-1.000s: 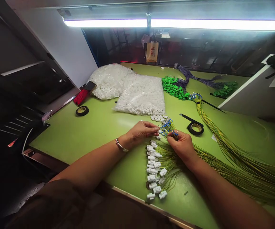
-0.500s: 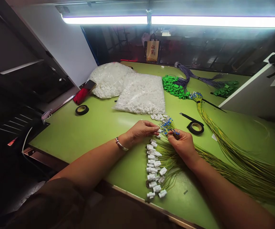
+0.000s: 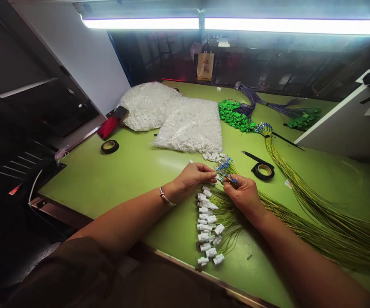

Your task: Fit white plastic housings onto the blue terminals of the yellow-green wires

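Observation:
My left hand (image 3: 196, 177) is closed in a pinch on a small white connector housing (image 3: 217, 176), partly hidden by the fingertips. My right hand (image 3: 245, 193) pinches a yellow-green wire close to its blue-banded metal end, right beside the housing. Whether the wire end sits inside the housing cannot be made out. Behind the fingers lies a bundle of blue-tipped wire ends (image 3: 226, 163). Below the hands, a column of white connectors (image 3: 205, 226) on yellow-green wires lines the table. Several loose white housings (image 3: 212, 156) lie just beyond.
Two clear bags of white housings (image 3: 191, 126) rest at the back. Rolls of black tape (image 3: 263, 170) lie right and left. Green connectors (image 3: 236, 116) on dark wires and another yellow-green wire bundle (image 3: 287, 179) occupy the right. A phone (image 3: 120, 113) sits at the left edge.
My left hand has shifted slightly to the right, and my right hand slightly left, bringing the fingertips closer together. A white piece now shows behind the left hand.

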Tool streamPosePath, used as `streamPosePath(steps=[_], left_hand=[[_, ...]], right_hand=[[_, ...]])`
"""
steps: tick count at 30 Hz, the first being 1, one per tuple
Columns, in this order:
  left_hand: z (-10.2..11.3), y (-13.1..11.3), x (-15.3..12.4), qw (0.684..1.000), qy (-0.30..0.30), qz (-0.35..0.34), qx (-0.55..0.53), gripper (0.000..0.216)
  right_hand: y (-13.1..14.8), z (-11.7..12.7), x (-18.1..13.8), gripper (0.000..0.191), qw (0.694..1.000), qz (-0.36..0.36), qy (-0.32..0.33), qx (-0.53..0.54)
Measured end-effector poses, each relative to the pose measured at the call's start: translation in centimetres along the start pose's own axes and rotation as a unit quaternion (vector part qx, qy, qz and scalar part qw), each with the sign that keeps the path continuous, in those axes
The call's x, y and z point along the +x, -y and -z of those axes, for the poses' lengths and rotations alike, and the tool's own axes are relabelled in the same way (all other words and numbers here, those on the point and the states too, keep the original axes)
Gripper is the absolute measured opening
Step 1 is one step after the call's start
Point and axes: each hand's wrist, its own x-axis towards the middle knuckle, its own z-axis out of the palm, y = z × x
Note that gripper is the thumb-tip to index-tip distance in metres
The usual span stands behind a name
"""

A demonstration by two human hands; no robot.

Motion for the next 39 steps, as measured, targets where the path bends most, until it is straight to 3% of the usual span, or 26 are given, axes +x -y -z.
streamPosePath(steps=[3,9,20,28,33,39], left_hand=[[-0.1,0.0,0.0,1.000,-0.011,-0.012,-0.008,0.035],[0.5,-0.1,0.3,0.998,0.038,0.039,-0.023,0.034],[0.6,-0.3,0.3,0.996,0.060,0.025,-0.055,0.035],[0.4,-0.7,0.0,0.998,0.052,0.029,-0.005,0.036],[0.3,-0.6,-0.2,0.997,0.050,-0.003,0.055,0.040],[-0.2,-0.1,-0.3,0.999,0.033,-0.017,0.039,0.035]], right_hand=[[0.0,0.0,0.0,0.018,1.000,0.003,0.003,-0.008],[-0.2,0.0,0.1,0.016,0.999,-0.017,0.011,0.047],[1.0,0.6,0.9,0.014,0.985,-0.078,0.016,0.151],[0.2,0.3,0.6,0.014,0.989,-0.063,0.015,0.131],[0.2,0.3,0.5,0.017,0.992,-0.047,0.022,0.113],[-0.2,0.1,0.3,0.022,0.998,-0.020,0.022,0.052]])
